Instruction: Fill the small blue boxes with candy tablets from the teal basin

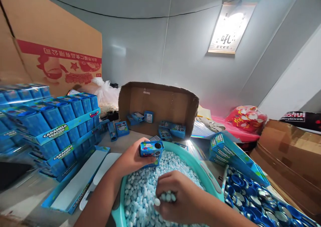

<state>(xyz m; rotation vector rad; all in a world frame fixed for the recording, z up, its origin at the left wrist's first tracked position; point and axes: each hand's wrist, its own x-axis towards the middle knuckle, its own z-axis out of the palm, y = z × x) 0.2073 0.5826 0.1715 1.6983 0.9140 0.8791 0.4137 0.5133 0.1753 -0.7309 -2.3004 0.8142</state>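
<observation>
A small blue box [151, 149] with a round dark hole in its top is gripped by my left hand [135, 156], fingers and thumb around it. It is held above the far edge of a teal basin [121, 205]. Pale blue and white candies [140, 193] fill the basin. My right hand [175, 197] is curled around a handful of these candies, low over the heap and nearer to me than the box. Several candies show between its fingers and thumb.
Stacked trays of blue boxes [57, 133] stand at the left, beside an empty blue tray [75, 183]. Behind the basin, an open brown carton [157, 103] has loose blue boxes around it. Blue and silver lids [255, 200] fill a container at the right, near folded blue trays [233, 153].
</observation>
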